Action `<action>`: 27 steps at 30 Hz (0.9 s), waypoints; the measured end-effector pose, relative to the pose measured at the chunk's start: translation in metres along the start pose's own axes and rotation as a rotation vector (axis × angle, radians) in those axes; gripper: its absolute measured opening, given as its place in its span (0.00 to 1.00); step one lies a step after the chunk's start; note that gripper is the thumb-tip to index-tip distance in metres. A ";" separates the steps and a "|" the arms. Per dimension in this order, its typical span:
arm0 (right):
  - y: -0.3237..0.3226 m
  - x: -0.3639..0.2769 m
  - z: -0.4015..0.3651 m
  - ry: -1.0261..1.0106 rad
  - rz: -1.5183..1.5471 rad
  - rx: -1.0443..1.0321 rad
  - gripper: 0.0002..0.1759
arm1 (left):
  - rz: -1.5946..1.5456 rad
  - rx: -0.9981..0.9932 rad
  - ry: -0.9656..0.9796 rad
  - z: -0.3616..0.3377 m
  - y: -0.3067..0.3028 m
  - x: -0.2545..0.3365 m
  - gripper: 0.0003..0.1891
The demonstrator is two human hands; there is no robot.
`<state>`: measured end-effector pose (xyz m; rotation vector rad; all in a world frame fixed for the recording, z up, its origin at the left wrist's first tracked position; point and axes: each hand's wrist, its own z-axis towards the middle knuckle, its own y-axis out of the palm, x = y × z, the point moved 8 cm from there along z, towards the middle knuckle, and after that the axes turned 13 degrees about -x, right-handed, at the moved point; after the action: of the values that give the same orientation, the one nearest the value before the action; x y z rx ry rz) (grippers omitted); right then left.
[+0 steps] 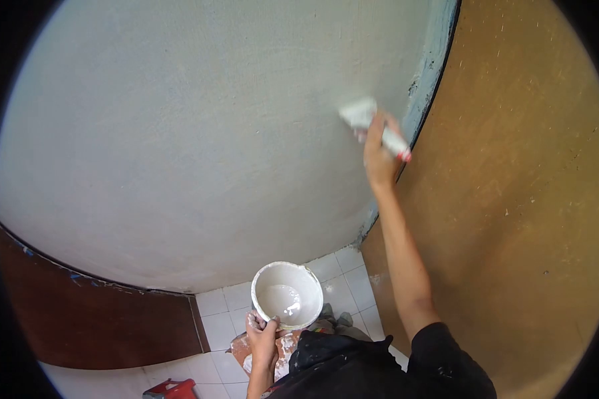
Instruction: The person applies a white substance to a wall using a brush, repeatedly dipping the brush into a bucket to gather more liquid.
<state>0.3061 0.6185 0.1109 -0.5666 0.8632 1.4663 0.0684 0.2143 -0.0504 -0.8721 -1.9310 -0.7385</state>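
Two walls met in a corner of the small room: a broad, pale grey-white plastered wall (180, 133), matt and faintly grainy, and a mustard-brown wall (512, 199) flecked with small marks at right. A rough blue-grey strip (434, 73) ran down the seam between them. Along the foot of the pale wall at left ran a dark red-brown band (93, 326), its top edge chipped and spotted with blue. White square floor tiles (353, 279) showed far beneath, with a small red object (173, 389) at the bottom edge, too little of it in view to identify.

The person's right hand (379, 149), at the end of an outstretched arm, was closed around the white handle of a paint-coated flat brush (361, 113), whose red tip stuck out below the fist. The blurred bristles lay against the pale wall just beside the blue-grey strip. The left hand (263, 332) was held low, fingers curled tight on the near rim of a round white plastic bucket (303, 279). The bucket was held above the tiles, well below the brush, and contained a shallow pool of white paint (279, 299). White spatter marked the clothing beneath the bucket, and a black sleeve (446, 359) covered the right shoulder.
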 end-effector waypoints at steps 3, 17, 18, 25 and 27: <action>0.019 -0.078 0.047 -0.182 0.045 -0.055 0.16 | -0.015 -0.003 0.006 0.000 0.004 0.003 0.16; 0.001 0.087 -0.097 0.267 -0.120 -0.033 0.14 | -0.058 -0.004 0.028 0.003 0.006 0.000 0.18; 0.007 0.052 -0.066 0.219 -0.150 -0.065 0.15 | -0.038 -0.003 0.039 0.005 0.002 -0.005 0.17; 0.039 -0.124 0.058 -0.317 0.007 -0.035 0.17 | -0.085 -0.014 0.047 0.008 0.000 -0.012 0.19; 0.032 -0.093 0.036 -0.253 0.027 -0.035 0.18 | -0.084 0.012 0.042 0.009 -0.004 -0.017 0.20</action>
<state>0.2897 0.5919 0.2112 -0.3860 0.6501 1.5411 0.0677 0.2145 -0.0702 -0.7662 -1.9429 -0.7880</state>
